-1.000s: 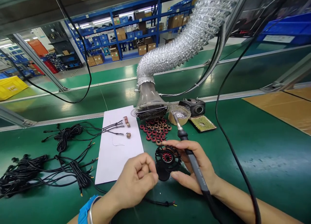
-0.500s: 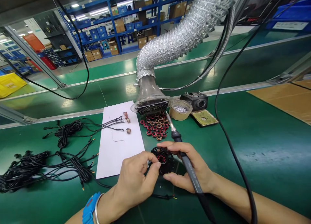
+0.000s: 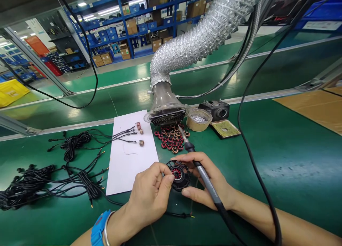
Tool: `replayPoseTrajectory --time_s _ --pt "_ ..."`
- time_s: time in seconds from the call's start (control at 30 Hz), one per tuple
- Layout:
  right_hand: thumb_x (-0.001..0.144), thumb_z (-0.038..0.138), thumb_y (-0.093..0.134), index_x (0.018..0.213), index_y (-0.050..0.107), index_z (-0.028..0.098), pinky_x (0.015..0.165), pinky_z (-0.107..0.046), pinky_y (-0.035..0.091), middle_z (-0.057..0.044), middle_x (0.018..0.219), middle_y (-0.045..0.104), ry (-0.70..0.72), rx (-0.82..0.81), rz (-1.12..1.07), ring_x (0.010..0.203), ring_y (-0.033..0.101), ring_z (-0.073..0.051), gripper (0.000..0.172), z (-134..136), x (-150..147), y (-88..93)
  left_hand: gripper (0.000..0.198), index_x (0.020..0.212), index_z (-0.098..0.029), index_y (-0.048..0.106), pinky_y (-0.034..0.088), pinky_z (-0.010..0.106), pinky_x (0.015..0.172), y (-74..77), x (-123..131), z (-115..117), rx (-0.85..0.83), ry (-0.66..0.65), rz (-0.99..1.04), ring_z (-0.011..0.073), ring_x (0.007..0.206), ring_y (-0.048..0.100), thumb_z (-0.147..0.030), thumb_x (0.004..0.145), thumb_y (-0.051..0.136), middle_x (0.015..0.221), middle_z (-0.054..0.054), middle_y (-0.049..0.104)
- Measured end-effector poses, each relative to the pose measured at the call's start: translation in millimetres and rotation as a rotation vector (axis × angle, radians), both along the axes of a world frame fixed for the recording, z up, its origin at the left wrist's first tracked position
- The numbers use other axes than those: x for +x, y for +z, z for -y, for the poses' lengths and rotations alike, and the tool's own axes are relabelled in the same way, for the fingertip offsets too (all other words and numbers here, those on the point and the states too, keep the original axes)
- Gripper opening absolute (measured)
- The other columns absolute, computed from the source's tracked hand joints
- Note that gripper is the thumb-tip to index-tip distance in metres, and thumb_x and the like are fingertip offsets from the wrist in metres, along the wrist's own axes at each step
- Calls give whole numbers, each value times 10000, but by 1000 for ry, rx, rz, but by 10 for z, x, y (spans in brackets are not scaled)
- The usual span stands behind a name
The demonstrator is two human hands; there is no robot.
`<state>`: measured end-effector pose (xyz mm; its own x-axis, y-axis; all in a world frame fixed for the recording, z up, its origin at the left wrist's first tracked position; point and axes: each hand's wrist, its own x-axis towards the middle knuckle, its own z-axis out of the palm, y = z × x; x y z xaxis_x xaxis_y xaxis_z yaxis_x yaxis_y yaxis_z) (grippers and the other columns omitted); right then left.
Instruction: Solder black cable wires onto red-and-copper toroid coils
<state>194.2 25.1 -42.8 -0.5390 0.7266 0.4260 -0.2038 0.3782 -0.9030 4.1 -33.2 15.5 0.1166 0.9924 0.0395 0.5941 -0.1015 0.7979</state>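
Between my hands is a round black plastic housing (image 3: 182, 183) with a red-wound coil ring (image 3: 176, 173) in its centre. My right hand (image 3: 211, 183) grips the housing by its right side, thumb below and fingers above. In that same hand lies a soldering iron (image 3: 205, 178), its metal tip pointing up and away, over the pile of small wound coil rings (image 3: 172, 141). Thumb and forefinger of my left hand (image 3: 153, 194) are pinched together at the housing's left edge, close to the coil; whatever is between the fingertips is hidden.
A white sheet (image 3: 128, 171) carries cable ends and small copper-coloured parts. Bundled black cables (image 3: 29, 182) lie left. Behind the coils are a fume extractor hood (image 3: 167, 112), a solder-filled tub (image 3: 198, 121), a sponge tray (image 3: 225, 128) and a black device (image 3: 215, 110). The iron's cord (image 3: 256, 160) hangs right.
The housing has tilted to show its face and coil more plainly. My left fingertips shifted slightly left, and the iron's tip swung left over the coils.
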Motion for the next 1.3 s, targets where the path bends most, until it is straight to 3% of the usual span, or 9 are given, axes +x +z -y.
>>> replayPoseTrajectory --time_s 0.17,0.37,0.57,0.73,1.03,1.3 --pt "782 265 763 1272 416 248 918 -388 557 -139 1255 574 -7 22 -2 1138 609 -270 600 6 -10 -29 173 860 -175 530 226 224 482 15 -17 12 13 13 47 81 465 282 -299 952 451 532 -94 276" --pt "783 252 760 1255 405 259 895 -383 563 -148 1257 562 -77 184 3 1146 602 -271 591 8 -5 -81 115 932 -154 591 269 224 472 48 -15 39 284 -33 -84 81 431 299 -181 827 553 526 -98 250" --pt "792 242 746 1256 407 237 918 -410 545 -158 1230 578 -127 311 19 1144 603 -272 576 3 -11 -63 84 862 -147 620 379 244 532 -24 23 50 494 -58 -282 110 496 520 -127 780 621 629 3 624" --pt "780 211 747 1259 411 219 918 -383 546 -160 1221 584 -133 365 17 1134 612 -262 585 -2 -16 -48 47 852 -173 618 428 260 586 -73 21 57 496 -87 -355 158 624 656 -136 827 603 710 19 707" --pt "781 231 745 1259 411 214 908 -390 544 -157 1208 589 -155 366 44 1119 615 -272 584 -8 -1 -49 51 869 -177 607 455 257 599 -86 30 55 483 -69 -355 157 642 669 -136 845 588 738 10 716" --pt "749 244 761 1285 396 234 898 -341 544 -122 1203 580 -109 263 94 1072 626 -251 649 13 1 -6 52 861 -191 570 418 237 545 -121 35 39 469 -103 -254 123 570 610 -141 869 560 689 -27 664"
